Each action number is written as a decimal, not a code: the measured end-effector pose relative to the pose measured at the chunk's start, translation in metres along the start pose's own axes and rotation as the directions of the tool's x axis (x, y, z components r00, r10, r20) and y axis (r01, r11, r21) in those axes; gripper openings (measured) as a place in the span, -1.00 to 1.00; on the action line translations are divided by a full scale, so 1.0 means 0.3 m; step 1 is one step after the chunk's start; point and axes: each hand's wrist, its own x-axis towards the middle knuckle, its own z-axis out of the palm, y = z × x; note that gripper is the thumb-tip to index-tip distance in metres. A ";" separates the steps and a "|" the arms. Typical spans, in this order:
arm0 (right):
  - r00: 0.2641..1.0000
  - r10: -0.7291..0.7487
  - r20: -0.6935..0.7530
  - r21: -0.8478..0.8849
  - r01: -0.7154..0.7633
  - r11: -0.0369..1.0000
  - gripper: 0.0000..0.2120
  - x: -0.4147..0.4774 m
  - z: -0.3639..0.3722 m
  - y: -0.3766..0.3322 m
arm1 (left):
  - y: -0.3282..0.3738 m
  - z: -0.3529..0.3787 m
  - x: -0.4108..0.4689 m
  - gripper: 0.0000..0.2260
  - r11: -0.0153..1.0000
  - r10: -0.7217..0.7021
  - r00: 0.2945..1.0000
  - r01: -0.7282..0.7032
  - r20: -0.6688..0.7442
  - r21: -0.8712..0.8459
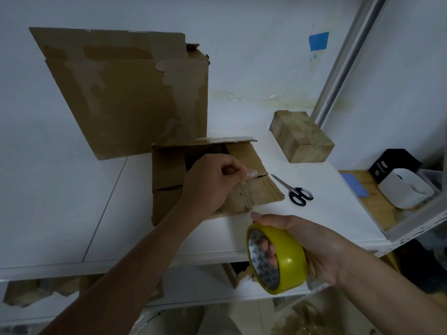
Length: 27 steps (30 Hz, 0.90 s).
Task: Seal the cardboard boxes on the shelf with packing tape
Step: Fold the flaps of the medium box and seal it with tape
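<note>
The cardboard box (169, 170) sits on the shelf (72, 213). The left hand (212, 182) pinches its flap, steadying it. At 5 o'clock, the right hand (316, 247) has its grip curled through the tape roll (287, 252) (ready, I judge, to draw tape).

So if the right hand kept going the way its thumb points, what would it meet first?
Probably the worn front flap of the open cardboard box, just past the thumb tip of the right hand holding the yellow tape roll; depth is hard to judge.
</note>
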 end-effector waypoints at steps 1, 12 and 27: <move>1.000 0.008 -0.009 -0.011 -0.009 1.000 -0.83 0.001 -0.001 0.003 | -0.004 0.004 0.000 -0.85 1.000 0.000 1.000 0.000 0.002 -0.001; 0.997 -0.024 -0.073 0.007 0.024 1.000 -0.69 -0.014 0.023 0.005 | -0.015 0.012 0.027 -0.85 0.995 -0.028 0.999 0.026 0.021 0.095; 0.989 -0.099 -0.109 -0.096 0.089 0.991 -0.78 0.019 -0.006 0.024 | -0.025 0.050 0.007 -0.84 0.983 -0.025 0.999 0.029 -0.025 0.184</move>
